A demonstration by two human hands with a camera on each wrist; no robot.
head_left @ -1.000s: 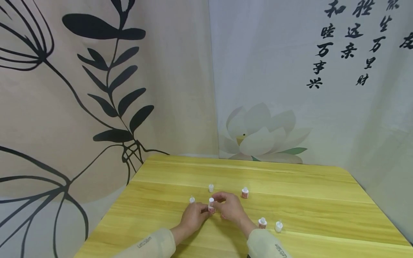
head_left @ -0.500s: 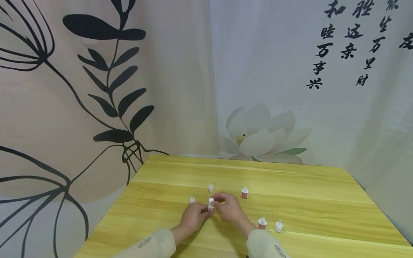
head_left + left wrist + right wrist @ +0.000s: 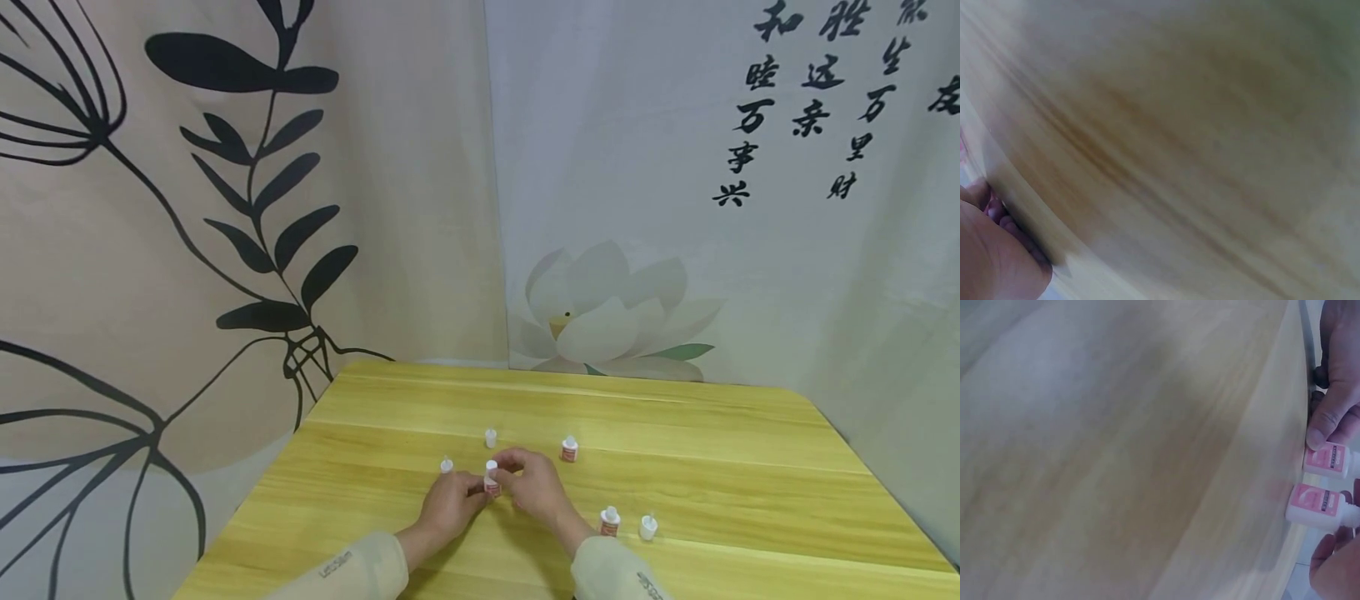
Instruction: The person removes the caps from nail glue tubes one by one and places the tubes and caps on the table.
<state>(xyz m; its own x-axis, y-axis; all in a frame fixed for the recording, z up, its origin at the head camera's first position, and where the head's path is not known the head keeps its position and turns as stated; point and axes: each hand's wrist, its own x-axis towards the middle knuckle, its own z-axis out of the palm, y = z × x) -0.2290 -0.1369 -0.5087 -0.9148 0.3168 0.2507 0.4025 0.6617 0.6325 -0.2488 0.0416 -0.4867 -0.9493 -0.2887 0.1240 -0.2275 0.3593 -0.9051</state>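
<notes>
A small white bottle with a pink label stands upright on the table between the two hands. My left hand grips its lower body; the right wrist view shows that thumb pressed on the label. At the bottle's top, my right hand pinches the white cap with thumb and fingers. A second pink-labelled bottle stands close beside in the right wrist view; the right hand hides it in the head view. The left wrist view catches only part of the left hand, the bottle mostly out of frame.
Two more labelled bottles stand on the wooden table: a farther bottle and a nearer bottle by the right forearm. Small white pieces with thin tips stand about: one left, one behind, one right.
The right hand and its fingers shift very slightly at the bottle's top. The left hand and the bottle hold their place.
</notes>
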